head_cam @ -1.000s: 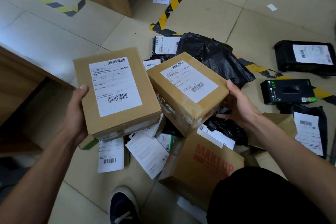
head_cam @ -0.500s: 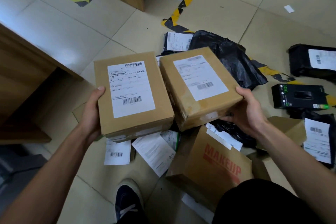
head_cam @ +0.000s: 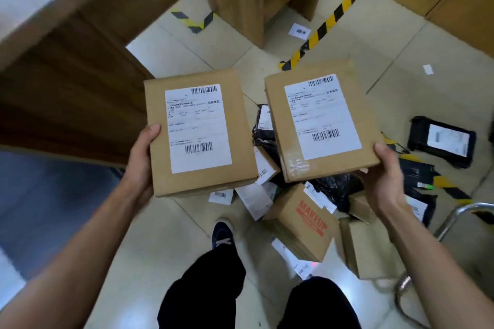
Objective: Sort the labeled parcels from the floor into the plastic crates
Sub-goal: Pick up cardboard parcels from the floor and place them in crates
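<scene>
I hold two brown cardboard parcels, each with a white barcode label on top. My left hand (head_cam: 140,165) grips the left parcel (head_cam: 157,168) at its near left corner, thumb on top. My right hand (head_cam: 385,179) grips the right parcel (head_cam: 278,120) at its near right corner. Both are lifted above the floor, side by side and apart. Below them lies a pile of more parcels: a brown box printed MAKEUP (head_cam: 302,222), black poly bags (head_cam: 334,189), a plain brown box (head_cam: 371,246). No plastic crate is in view.
A wooden desk (head_cam: 66,67) fills the left side, with wooden panels (head_cam: 240,0) behind. Yellow-black tape (head_cam: 320,29) crosses the tiled floor. A black labeled bag (head_cam: 441,141) lies at right. A metal trolley handle (head_cam: 459,211) shows at the right edge. My shoe (head_cam: 222,232) stands beside the pile.
Both parcels have risen and moved apart. The view has pulled back from the floor pile, and my legs and the trolley handle have come into view.
</scene>
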A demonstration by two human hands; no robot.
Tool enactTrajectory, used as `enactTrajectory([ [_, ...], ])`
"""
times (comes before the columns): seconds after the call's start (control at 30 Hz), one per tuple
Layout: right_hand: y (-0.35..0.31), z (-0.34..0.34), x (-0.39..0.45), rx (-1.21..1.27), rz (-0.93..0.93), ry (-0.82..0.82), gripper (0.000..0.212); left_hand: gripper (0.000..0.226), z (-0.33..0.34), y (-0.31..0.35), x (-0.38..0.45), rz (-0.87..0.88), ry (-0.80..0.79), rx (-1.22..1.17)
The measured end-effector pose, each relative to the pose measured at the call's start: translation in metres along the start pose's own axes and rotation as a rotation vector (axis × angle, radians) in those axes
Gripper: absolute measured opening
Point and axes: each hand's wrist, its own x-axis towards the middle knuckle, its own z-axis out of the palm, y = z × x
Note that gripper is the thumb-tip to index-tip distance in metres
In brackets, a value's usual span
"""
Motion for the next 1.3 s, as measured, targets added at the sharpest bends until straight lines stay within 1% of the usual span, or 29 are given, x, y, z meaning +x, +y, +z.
enactTrajectory([
  [0.07,-0.045,0.012,-0.032,-0.009,-0.027,-0.005,0.021,0.046,-0.001,0.038,-0.042,-0.003,-0.003,-0.041],
  [0.13,-0.086,0.019,-0.062,-0.047,-0.065,-0.014,0.025,0.047,-0.003,0.07,-0.082,0.008,-0.037,-0.06],
  [0.17,-0.105,0.022,-0.076,-0.046,-0.069,-0.013,0.027,0.048,-0.005,0.083,-0.102,0.018,-0.042,-0.06],
  [0.23,-0.138,0.023,-0.103,-0.009,-0.08,-0.023,0.024,0.05,-0.008,0.106,-0.143,0.034,-0.041,-0.089],
  [0.3,-0.168,0.026,-0.133,-0.011,-0.076,-0.043,0.027,0.051,-0.006,0.125,-0.185,0.065,-0.045,-0.111],
  [0.47,-0.212,0.028,-0.198,-0.043,-0.087,-0.132,0.036,0.045,-0.001,0.156,-0.279,0.172,0.047,-0.189],
  [0.57,-0.233,0.038,-0.234,-0.096,-0.093,-0.206,0.038,0.047,-0.013,0.169,-0.335,0.202,0.109,-0.273],
  [0.6,-0.241,0.045,-0.247,-0.108,-0.099,-0.229,0.041,0.045,-0.021,0.17,-0.35,0.207,0.132,-0.293],
  [0.67,-0.249,0.058,-0.268,-0.116,-0.12,-0.289,0.055,0.043,-0.041,0.173,-0.378,0.22,0.172,-0.33],
  [0.73,-0.254,0.077,-0.289,-0.137,-0.145,-0.359,0.064,0.045,-0.065,0.172,-0.403,0.234,0.203,-0.341],
  [0.77,-0.254,0.087,-0.3,-0.148,-0.153,-0.387,0.065,0.046,-0.078,0.171,-0.416,0.246,0.219,-0.347],
  [0.93,-0.24,0.156,-0.361,-0.198,-0.179,-0.492,0.044,0.047,-0.162,0.156,-0.48,0.291,0.348,-0.425],
  [1.03,-0.223,0.205,-0.409,-0.21,-0.169,-0.575,0.032,0.043,-0.221,0.144,-0.522,0.318,0.411,-0.457],
  [1.23,-0.17,0.297,-0.518,-0.249,-0.153,-0.756,0.031,0.042,-0.34,0.11,-0.62,0.402,0.561,-0.535],
  [1.3,-0.148,0.324,-0.555,-0.253,-0.148,-0.808,0.031,0.047,-0.376,0.096,-0.654,0.416,0.623,-0.569],
])
